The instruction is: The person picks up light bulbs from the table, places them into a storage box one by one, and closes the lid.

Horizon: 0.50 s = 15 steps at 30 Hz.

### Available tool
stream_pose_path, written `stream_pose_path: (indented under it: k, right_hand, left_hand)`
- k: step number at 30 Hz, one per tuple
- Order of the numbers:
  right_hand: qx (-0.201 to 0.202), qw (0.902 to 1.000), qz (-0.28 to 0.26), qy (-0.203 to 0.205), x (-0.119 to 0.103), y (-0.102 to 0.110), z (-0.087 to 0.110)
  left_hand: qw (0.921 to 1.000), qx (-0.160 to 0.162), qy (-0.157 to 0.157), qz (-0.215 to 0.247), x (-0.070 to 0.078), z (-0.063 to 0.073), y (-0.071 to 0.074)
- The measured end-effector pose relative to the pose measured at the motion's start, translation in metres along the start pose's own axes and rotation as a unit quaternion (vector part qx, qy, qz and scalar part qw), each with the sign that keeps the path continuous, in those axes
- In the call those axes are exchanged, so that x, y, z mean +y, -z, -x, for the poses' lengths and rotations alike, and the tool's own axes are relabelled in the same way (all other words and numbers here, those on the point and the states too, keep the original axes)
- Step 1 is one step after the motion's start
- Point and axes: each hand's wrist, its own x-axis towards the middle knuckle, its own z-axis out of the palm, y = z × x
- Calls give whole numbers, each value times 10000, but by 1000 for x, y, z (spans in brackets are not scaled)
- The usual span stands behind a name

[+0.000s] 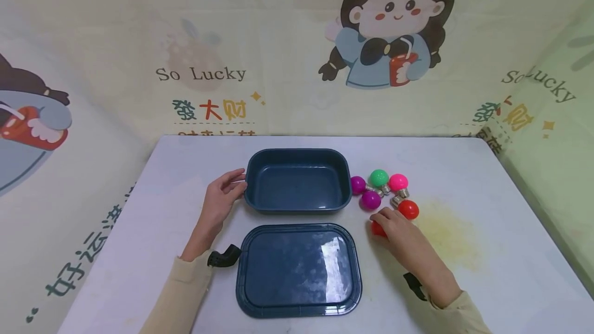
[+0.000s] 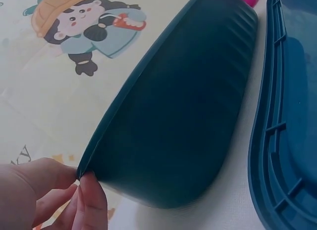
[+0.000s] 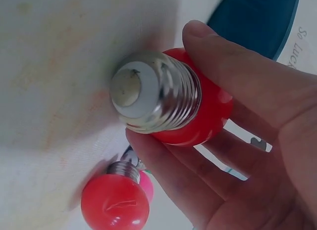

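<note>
My left hand (image 1: pixel 225 192) pinches the left rim of a dark blue plastic box (image 1: pixel 297 184), thumb and fingers meeting at its edge in the left wrist view. Between the thumb and fingers of my right hand (image 1: pixel 396 231) is a red light bulb (image 3: pixel 213 111); its silver screw base points away from the palm. Just beyond that hand, a second red bulb (image 1: pixel 408 210) lies on the table. Around it are a pink bulb (image 1: pixel 398 182), a green bulb (image 1: pixel 379 177) and two purple bulbs, one of them the nearer purple bulb (image 1: pixel 370 200).
A dark blue lid (image 1: pixel 297 272) lies flat in front of the box, between my forearms. The white table (image 1: pixel 464 282) carries a yellowish stain right of my right hand. Behind the table hangs a printed cloth (image 1: pixel 287 66).
</note>
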Motion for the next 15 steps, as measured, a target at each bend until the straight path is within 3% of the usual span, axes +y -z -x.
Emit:
stream_pose_path:
  k: [15]
  right_hand:
    - [255,9994,-189,132,-5,10,-7]
  left_hand:
    - [9997,-214,-106,8,-2,2,0]
